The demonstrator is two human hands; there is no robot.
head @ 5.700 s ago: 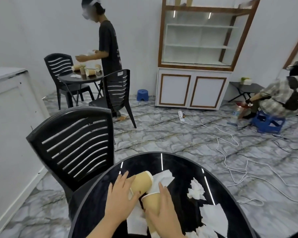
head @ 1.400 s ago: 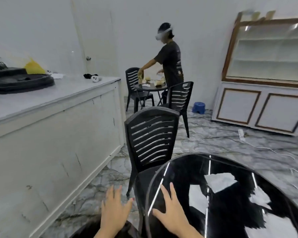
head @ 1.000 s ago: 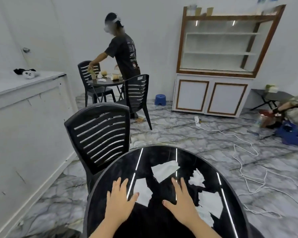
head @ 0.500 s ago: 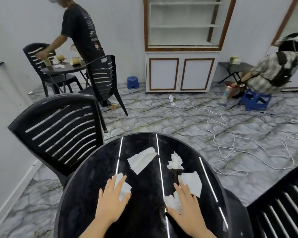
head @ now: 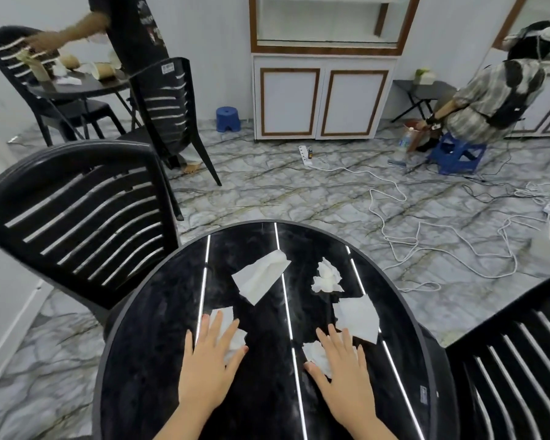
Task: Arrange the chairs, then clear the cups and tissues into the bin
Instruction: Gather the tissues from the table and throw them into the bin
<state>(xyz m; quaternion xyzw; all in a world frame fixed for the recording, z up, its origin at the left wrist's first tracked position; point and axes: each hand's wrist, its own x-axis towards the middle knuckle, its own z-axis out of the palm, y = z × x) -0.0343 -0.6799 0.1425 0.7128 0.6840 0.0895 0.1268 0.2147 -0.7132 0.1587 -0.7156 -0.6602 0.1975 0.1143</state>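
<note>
Several white tissues lie on the round black table [head: 146, 338]. My left hand [head: 211, 360] lies flat, fingers straight, on a flat tissue [head: 227, 322]. My right hand [head: 343, 366] lies flat over a crumpled tissue [head: 315, 355]. Beyond them lie a folded tissue [head: 261, 276], a crumpled ball [head: 327, 277] and a flat sheet [head: 358, 315]. A black slatted chair [head: 77, 217] stands at the table's left and another black chair [head: 515, 360] at its right. No cups stand on this table, and no bin is in view.
A person works at a second black table [head: 77, 87] with cups and two black chairs at the back left. Another person sits on a blue stool [head: 458, 154] at the back right. White cables [head: 410, 236] trail across the marble floor. A white cabinet [head: 321, 96] stands against the far wall.
The view has swung from the left back over the table and tilted down. The two cups held earlier are gone from my hands. Both hands now rest on tissues, barely moved in the last half second.
</note>
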